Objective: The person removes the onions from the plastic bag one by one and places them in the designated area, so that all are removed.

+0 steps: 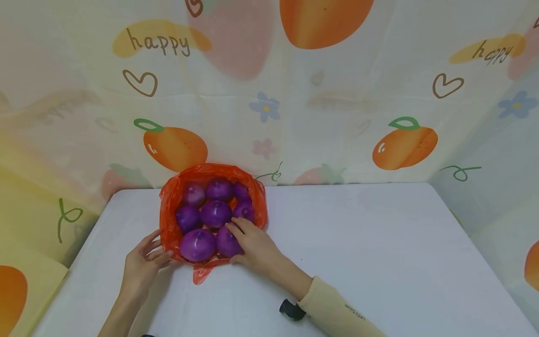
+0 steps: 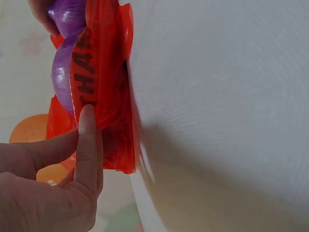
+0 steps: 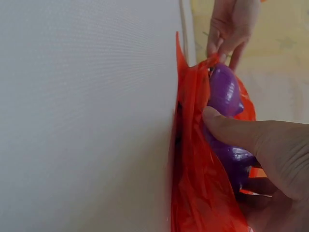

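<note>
A red plastic bag (image 1: pixel 167 234) stands at the back left of the white table, its mouth spread wide. Several glossy purple onions (image 1: pixel 216 214) with pointed tips fill it. My left hand (image 1: pixel 142 267) is at the bag's left front; its thumb and fingers pinch the rim, one finger along the printed side in the left wrist view. Over the front right of the bag, my right hand (image 1: pixel 261 250) grips a purple onion (image 1: pixel 226 242), thumb on the near side and fingers over the far side. That onion sits among the others, partly covered by the hand.
The white table (image 1: pixel 358 252) stretches to the right of the bag. Behind it hangs a cloth (image 1: pixel 320 117) printed with fruit, hearts and words. A small black device (image 1: pixel 292 310) shows at my right sleeve (image 1: pixel 337 306).
</note>
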